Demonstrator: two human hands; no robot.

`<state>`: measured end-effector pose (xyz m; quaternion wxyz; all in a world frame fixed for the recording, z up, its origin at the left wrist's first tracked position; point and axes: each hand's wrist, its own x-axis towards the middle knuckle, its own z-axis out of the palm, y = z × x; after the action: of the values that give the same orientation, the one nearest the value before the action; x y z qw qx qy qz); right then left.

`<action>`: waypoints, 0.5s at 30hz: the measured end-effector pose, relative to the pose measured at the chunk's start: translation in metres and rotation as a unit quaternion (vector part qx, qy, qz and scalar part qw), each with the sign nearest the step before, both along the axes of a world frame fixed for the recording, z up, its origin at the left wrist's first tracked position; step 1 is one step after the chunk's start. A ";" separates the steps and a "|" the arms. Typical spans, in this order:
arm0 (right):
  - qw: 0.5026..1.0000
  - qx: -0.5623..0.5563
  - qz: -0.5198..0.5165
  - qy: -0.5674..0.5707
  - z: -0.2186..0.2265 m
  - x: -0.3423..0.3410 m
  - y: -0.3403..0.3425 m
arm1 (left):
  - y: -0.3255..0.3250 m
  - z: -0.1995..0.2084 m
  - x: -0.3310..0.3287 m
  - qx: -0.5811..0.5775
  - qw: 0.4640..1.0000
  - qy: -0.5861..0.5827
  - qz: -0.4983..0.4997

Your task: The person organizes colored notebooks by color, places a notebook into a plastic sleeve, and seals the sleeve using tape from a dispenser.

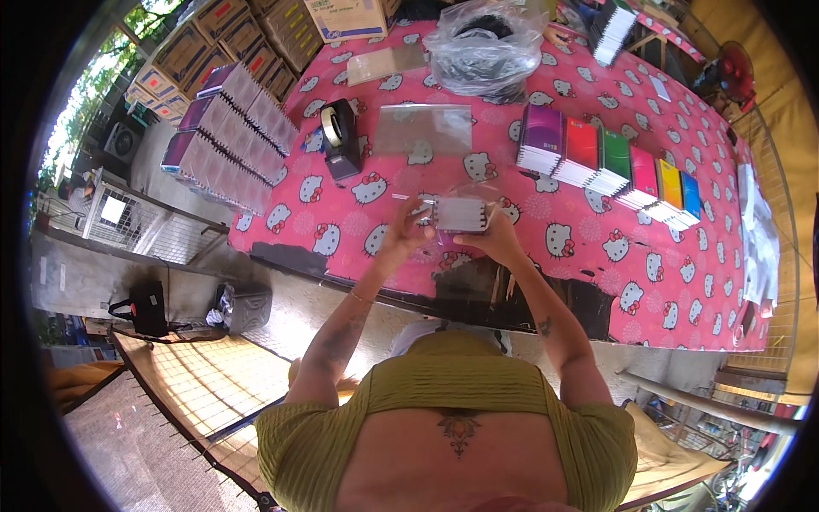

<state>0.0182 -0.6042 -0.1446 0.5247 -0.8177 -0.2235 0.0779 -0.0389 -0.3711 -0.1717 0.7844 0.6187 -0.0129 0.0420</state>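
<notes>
Near the table's front edge, a small stack of spiral notebooks (461, 215) shows its white page edges and a wire coil, with clear plastic around it. My right hand (499, 239) grips the stack at its right side, thumb along the near edge. At the left end, my left hand (408, 230) has its fingers bent around the edge of the clear plastic. A purple cover shows just below the stack. Beyond my hands lie flat clear plastic sleeves (424, 130). To their left stands a black tape dispenser (341, 141) with a roll of tape.
Notebooks in purple, red, green, pink, yellow and blue stand in a row (601, 162) on the right. Wrapped notebook stacks (230, 136) rise at the left edge. A plastic bag (482, 51), cartons (192, 60) and a red fan (732, 72) are farther back. The pink tablecloth (546, 282) is torn in front.
</notes>
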 end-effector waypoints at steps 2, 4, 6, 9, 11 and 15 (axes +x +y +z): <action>0.997 0.080 -0.007 -0.019 -0.001 0.004 0.000 | -0.010 0.029 0.011 0.165 0.986 -0.036 -0.010; 0.984 0.179 -0.008 -0.019 0.006 0.006 0.003 | -0.021 0.057 0.020 0.299 0.951 -0.083 0.004; 0.983 0.179 0.002 0.029 0.019 0.017 -0.001 | -0.026 0.070 0.027 0.400 0.905 -0.141 0.038; 0.985 0.144 -0.079 -0.045 0.063 0.011 0.000 | -0.008 0.062 0.032 0.197 0.964 -0.091 0.153; 0.979 0.052 -0.101 -0.167 0.100 -0.007 0.004 | 0.039 0.052 0.051 0.228 0.948 0.003 0.221; 0.921 -0.165 -0.031 -0.351 0.111 -0.037 0.034 | 0.187 -0.003 0.101 0.571 0.675 -0.103 0.455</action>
<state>-0.0186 -0.5705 -0.0333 0.2725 -0.8741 -0.3522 -0.1942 0.0622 -0.1843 -0.1742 0.1555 0.8672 0.1681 0.4421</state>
